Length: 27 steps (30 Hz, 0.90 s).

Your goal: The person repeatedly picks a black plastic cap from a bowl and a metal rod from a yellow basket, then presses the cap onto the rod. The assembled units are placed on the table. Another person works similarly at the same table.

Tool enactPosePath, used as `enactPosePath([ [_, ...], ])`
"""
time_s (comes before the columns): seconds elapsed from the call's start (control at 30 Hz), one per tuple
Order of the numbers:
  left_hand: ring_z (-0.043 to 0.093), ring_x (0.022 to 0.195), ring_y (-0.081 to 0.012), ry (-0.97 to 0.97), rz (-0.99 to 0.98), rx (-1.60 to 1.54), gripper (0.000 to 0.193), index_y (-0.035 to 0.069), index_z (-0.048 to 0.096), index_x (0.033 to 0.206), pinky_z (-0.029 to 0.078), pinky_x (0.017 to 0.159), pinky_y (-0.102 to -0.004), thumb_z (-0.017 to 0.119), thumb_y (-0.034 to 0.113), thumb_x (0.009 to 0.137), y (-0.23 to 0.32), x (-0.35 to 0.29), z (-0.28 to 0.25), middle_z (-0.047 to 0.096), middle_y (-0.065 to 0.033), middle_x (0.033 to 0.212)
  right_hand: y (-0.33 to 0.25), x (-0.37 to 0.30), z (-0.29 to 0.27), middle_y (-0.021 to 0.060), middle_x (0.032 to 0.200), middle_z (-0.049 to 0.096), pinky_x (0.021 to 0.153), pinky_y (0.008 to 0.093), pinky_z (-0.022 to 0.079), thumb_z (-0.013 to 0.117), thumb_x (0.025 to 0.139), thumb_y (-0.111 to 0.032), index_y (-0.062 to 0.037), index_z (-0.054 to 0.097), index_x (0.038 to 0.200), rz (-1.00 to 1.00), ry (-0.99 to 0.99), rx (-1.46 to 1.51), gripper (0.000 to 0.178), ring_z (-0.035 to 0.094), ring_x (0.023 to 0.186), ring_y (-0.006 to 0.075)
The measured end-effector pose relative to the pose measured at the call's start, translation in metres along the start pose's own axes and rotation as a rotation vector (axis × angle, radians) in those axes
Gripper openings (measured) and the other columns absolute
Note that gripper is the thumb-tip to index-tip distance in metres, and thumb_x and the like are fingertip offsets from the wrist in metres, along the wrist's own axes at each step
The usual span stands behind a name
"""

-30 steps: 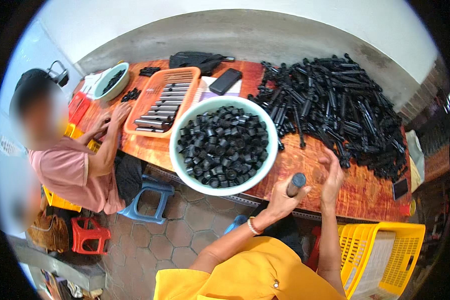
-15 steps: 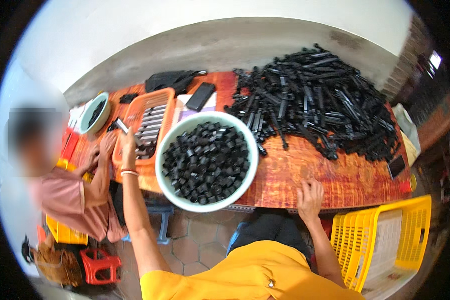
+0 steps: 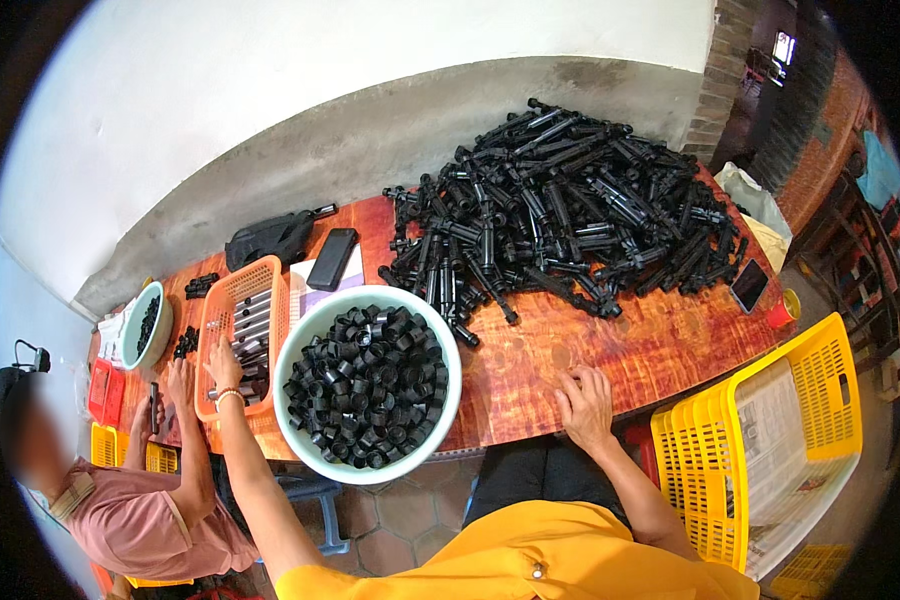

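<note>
My left hand (image 3: 226, 368) reaches over the near part of an orange basket (image 3: 281, 300), its fingers apart and no tube visible in them. Inside that basket lie several silver tubes (image 3: 251, 322) and darker pieces. My right hand (image 3: 586, 408) lies on the front of the reddish wooden table (image 3: 530, 370), fingers loosely bent and holding nothing. Between my arms stands a pale green bowl (image 3: 451, 400) full of short black plastic rings (image 3: 365, 385). Beyond it, a large heap of long black tubular parts (image 3: 570, 215) covers the back of the table.
A co-worker at my left holds a dark tube (image 3: 154, 408). Near them are a smaller green bowl (image 3: 130, 345) and a red tray (image 3: 105, 392). Phones (image 3: 332, 259) lie on the table. A yellow crate (image 3: 735, 440) stands at my right, beside a red can (image 3: 782, 308).
My left hand has come down to the orange basket, and the silver tube no longer shows in it. The co-worker now holds a dark tube. The whole view has shifted.
</note>
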<state>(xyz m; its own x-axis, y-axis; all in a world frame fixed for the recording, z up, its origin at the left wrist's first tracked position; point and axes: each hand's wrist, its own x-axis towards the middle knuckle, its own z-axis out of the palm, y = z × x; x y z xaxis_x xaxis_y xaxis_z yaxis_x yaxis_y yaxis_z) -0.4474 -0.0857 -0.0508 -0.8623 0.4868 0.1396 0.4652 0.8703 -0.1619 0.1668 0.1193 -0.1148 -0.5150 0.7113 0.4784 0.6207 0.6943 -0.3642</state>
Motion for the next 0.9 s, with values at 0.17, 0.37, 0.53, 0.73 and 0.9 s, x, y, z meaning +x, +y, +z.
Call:
enactPosePath([
  [0.17,0.048,0.116,-0.0349,0.228,0.217,-0.153,0.042,0.006,0.048,0.120,0.038,0.096,-0.0523,0.054,-0.004,0.080,-0.005,-0.005,-0.007,0.048,-0.0153,0.123,0.003,0.011,0.003,0.0134,0.097,0.053,0.085,0.0418,0.039,0.056,0.086,-0.017,-0.0021,0.061,0.104,0.061,-0.028,0.148,0.025,0.050,0.095,0.0304],
  [0.37,0.054,0.107,-0.0292,0.424,0.408,-0.699,0.034,0.000,0.054,0.113,0.047,0.086,-0.0346,0.053,-0.005,0.080,0.069,-0.085,-0.085,0.054,-0.0142,0.112,-0.023,0.124,0.031,0.0146,0.098,0.051,0.080,0.0405,0.042,0.053,0.089,-0.023,-0.0016,0.051,0.122,-0.012,0.048,0.301,0.039,0.051,0.090,0.0298],
  [0.53,0.063,0.085,-0.0138,0.028,0.408,-1.276,0.020,0.001,0.057,0.109,0.048,0.072,-0.0243,0.052,0.001,0.090,0.138,-0.199,-0.160,0.062,-0.0082,0.097,-0.048,0.214,0.075,0.0230,0.109,0.048,0.082,0.0475,0.047,0.065,0.080,-0.032,-0.0042,0.027,0.137,0.200,-0.021,0.170,0.073,0.052,0.100,0.0396],
  [0.73,0.065,0.088,-0.0154,-0.252,0.624,-1.578,0.021,0.000,0.058,0.107,0.050,0.076,-0.0262,0.052,-0.003,0.087,0.192,-0.286,-0.169,0.055,-0.0065,0.100,-0.028,0.230,0.076,0.0203,0.110,0.055,0.083,0.0502,0.046,0.056,0.084,-0.019,-0.0039,0.040,0.128,0.394,-0.153,0.238,0.050,0.056,0.100,0.0412],
  [0.9,0.063,0.090,-0.0143,-0.613,0.555,-1.766,0.024,0.000,0.054,0.115,0.050,0.078,-0.0266,0.054,0.005,0.092,0.232,-0.311,-0.143,0.061,-0.0083,0.104,0.000,0.172,0.044,0.0244,0.112,0.057,0.089,0.0448,0.043,0.054,0.086,-0.016,0.0025,0.049,0.120,0.201,-0.042,0.579,0.039,0.054,0.105,0.0397],
])
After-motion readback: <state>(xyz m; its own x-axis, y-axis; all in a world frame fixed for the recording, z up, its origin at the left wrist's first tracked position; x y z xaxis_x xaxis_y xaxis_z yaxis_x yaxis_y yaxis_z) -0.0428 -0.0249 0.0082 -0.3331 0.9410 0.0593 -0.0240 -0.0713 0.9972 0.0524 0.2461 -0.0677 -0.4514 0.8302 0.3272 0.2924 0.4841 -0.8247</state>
